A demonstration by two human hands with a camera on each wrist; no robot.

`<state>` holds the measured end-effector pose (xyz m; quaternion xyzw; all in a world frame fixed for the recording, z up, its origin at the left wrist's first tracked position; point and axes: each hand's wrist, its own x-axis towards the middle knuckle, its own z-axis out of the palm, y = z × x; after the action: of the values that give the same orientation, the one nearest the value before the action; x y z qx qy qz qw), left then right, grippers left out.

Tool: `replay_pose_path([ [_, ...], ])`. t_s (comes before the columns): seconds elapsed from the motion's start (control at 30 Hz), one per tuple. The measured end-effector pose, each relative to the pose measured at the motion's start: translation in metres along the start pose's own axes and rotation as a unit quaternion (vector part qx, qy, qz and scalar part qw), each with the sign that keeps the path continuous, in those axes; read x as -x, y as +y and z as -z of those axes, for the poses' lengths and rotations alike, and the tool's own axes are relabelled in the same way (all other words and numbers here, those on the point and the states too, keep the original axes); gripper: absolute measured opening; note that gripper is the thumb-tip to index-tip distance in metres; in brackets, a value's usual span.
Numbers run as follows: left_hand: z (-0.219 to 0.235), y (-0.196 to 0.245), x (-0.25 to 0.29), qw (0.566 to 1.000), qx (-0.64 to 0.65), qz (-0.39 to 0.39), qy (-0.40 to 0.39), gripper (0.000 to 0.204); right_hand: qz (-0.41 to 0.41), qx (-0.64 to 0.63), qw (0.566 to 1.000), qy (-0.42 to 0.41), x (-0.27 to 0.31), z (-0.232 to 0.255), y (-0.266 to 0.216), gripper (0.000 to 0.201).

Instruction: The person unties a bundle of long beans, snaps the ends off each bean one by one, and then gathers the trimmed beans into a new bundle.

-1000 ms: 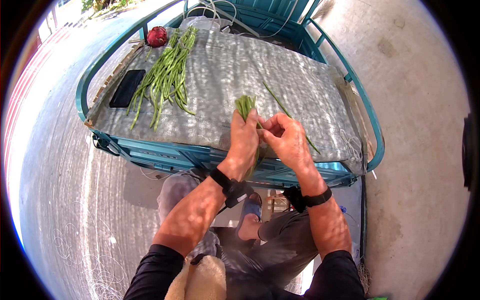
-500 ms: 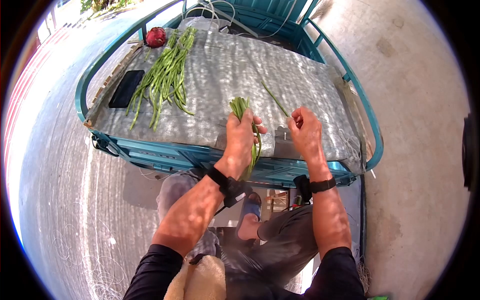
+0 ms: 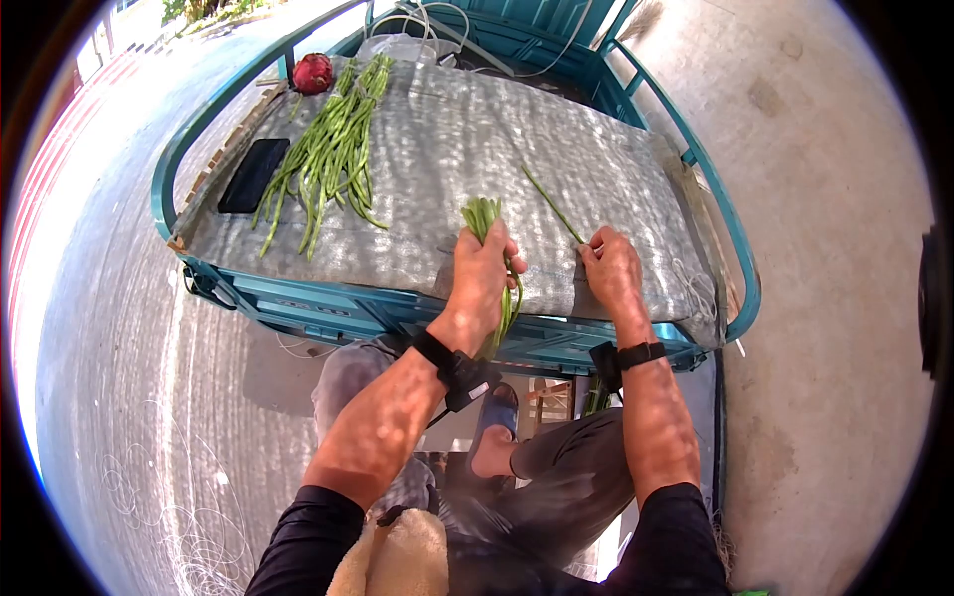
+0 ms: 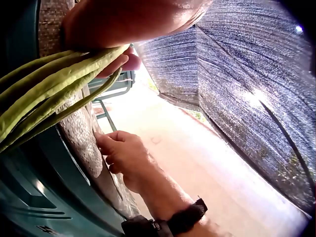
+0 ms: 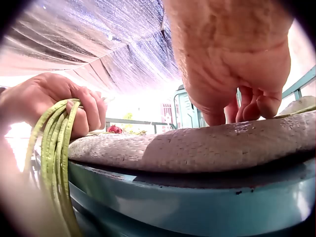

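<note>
My left hand [image 3: 479,273] grips a bundle of long green beans [image 3: 483,211], their cut-looking ends above the fist and the rest hanging past the cloth's front edge. In the left wrist view the beans [image 4: 54,89] droop below that hand. To the right, my right hand [image 3: 614,273] is low over the cloth, thumb and fingertips pinched at a single long bean [image 3: 550,202] lying diagonally; the palm hides its lower part. The right wrist view shows the fingers of the right hand [image 5: 237,69] bent down at the cloth, beside that bean [image 5: 296,112].
A larger pile of long beans [image 3: 333,159] lies on the grey woven cloth [image 3: 437,129] at left, beside a black phone [image 3: 253,176] and a red dragon fruit [image 3: 313,74]. Blue-green metal rails [image 3: 730,228] border the cart bed. White tubing [image 3: 427,20] runs at the back.
My right hand has left the bundle, moved right and come down onto the single bean, with its fingertips now on it. My left hand still holds the bundle in nearly the same place.
</note>
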<state>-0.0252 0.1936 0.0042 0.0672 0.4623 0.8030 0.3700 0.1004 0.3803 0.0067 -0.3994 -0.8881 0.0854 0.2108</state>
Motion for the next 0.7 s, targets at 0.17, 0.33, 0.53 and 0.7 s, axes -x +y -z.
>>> replay_pose_path([
  [0.17,-0.002,-0.003,-0.002,1.0,0.002,0.0,0.009,0.023,0.042,-0.004,0.999,0.009,-0.004,-0.006,0.008,0.022],
  [0.33,-0.003,0.0,0.001,1.0,-0.001,0.015,-0.002,0.021,0.073,-0.095,0.993,0.004,0.002,0.005,-0.013,0.022],
  [0.53,-0.001,0.0,0.0,1.0,0.006,0.022,-0.009,0.023,0.075,-0.266,0.961,-0.025,0.02,0.044,-0.072,0.02],
  [0.7,-0.004,0.0,0.001,0.999,0.036,0.028,0.022,0.028,0.146,-0.311,0.935,-0.084,0.037,0.05,-0.09,0.015],
])
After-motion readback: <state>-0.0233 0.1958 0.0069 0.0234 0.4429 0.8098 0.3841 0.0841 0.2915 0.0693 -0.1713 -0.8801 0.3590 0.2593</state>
